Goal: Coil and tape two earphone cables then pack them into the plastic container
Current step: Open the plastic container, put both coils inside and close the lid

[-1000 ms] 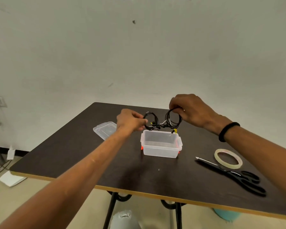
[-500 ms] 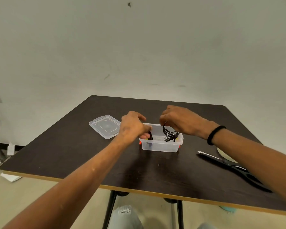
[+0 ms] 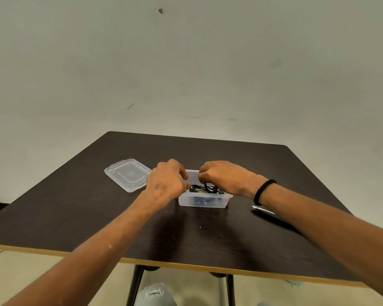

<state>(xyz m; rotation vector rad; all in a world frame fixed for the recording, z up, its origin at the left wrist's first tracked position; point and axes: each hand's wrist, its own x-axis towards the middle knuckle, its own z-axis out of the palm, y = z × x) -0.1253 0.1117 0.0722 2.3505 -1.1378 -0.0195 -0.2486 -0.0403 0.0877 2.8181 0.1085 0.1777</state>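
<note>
A clear plastic container (image 3: pixel 202 202) stands mid-table with two black coiled earphone cables (image 3: pixel 205 189) inside it; a small yellow bit shows on one. My right hand (image 3: pixel 227 177) hovers over the container's right half, fingers curled down onto an upright cable loop and pinching it. My left hand (image 3: pixel 166 184) is at the container's left rim, fingers curled, thumb tip touching the end of the flat-lying coil. Whether it still grips that coil is hidden.
The clear lid (image 3: pixel 128 174) lies flat to the left of the container. A scissors blade tip (image 3: pixel 263 210) pokes out from under my right forearm on the right. The dark table (image 3: pixel 97 217) has a pale front edge close to me.
Both hands have lowered the two coils from above the container down into it. The coils now sit inside, and the hands have come closer together over the rim.
</note>
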